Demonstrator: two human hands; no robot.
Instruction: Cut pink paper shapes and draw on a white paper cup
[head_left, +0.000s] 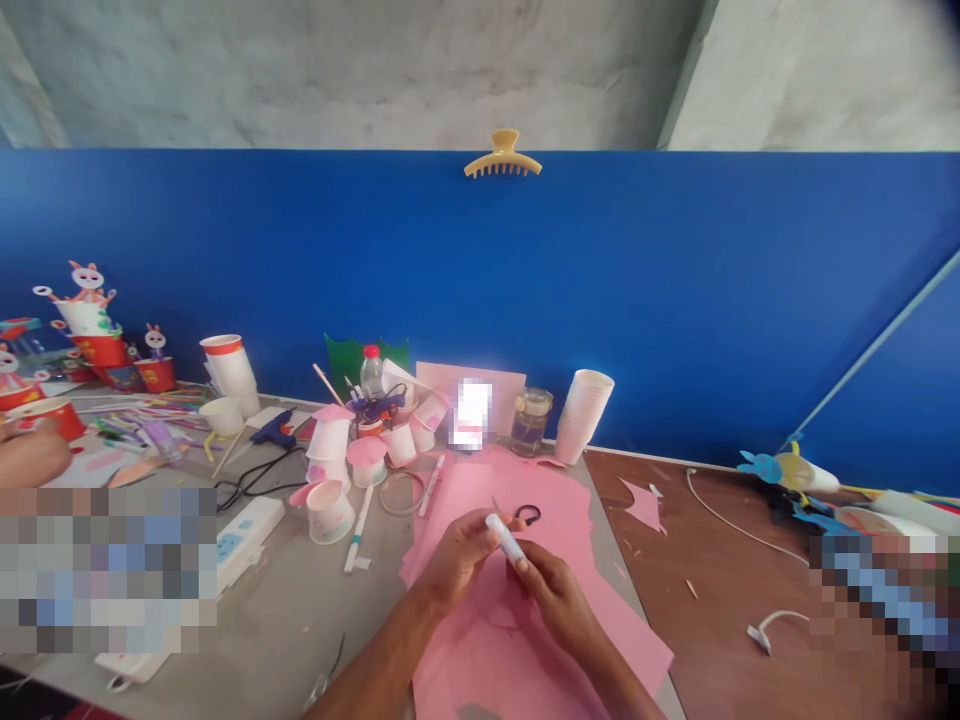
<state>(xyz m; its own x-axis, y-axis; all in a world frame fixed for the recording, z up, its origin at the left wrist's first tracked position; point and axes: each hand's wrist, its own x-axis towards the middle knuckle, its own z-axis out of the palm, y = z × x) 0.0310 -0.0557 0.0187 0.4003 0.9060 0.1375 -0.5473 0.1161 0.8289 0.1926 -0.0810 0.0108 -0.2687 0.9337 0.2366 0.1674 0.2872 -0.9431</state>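
A thick white pen-like tube [507,541] is held slantwise over pink paper, its rounded pale end up and to the left. My left hand [459,556] is closed with its fingertips at that upper end. The lower part is gripped by my right hand [551,590], thumb lying along it. I cannot make out its exact kind. Beneath both hands lie large sheets of pink paper [555,490]. Just beyond my fingertips is a black ring-shaped thing [529,515], partly hidden by my hands.
Pink-trimmed paper cups [330,510], a white marker [358,530] and a tape roll [402,493] lie to the left. A bright phone screen [471,412], a glass jar [531,420] and stacked cups [583,415] stand behind. Left are a power strip [251,535] and another person's hand [30,452].
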